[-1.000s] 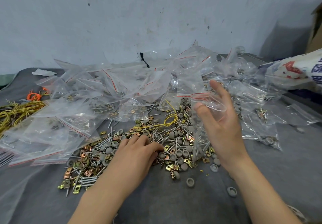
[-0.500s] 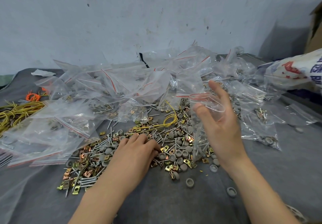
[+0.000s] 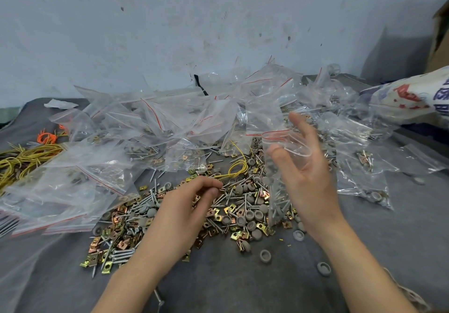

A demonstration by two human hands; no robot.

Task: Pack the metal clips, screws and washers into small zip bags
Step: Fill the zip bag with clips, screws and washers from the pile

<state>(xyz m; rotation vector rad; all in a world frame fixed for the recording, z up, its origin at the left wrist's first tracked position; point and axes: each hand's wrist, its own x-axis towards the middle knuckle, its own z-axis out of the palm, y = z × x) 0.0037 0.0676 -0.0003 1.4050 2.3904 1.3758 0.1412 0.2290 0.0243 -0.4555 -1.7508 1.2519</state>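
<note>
- Near the centre of the tabletop (image 3: 243, 286), on its grey cover, lies a mixed loose pile of metal clips (image 3: 93, 245), screws (image 3: 122, 255) and washers (image 3: 250, 225).
- Your left hand (image 3: 184, 210) is low over the middle of that pile, back of the hand up. Its grip is drawn together, fingertips against thumb; whether anything is pinched between them cannot be told.
- Your right hand (image 3: 308, 179) is raised just right of the pile, palm facing left. Its grip pinches the zip bag (image 3: 279, 192) at the mouth, thumb on the near lip and fingers behind the far lip, so the mouth stands open.
- The bag hangs from your grip down to the pile; screws show through its lower part.
- A few washers lie apart from the pile, near and to the right.
- A yellow wire loop (image 3: 239, 166) rests on the far edge of the pile, between your hands.
- Beyond the pile, from far left to far right, sits a heap of zip bags (image 3: 158, 123), clear with red seal lines, several holding hardware.
- At the left edge lies a yellow wire bundle (image 3: 24, 157).
- At the far right rests a printed sack (image 3: 408, 98).
</note>
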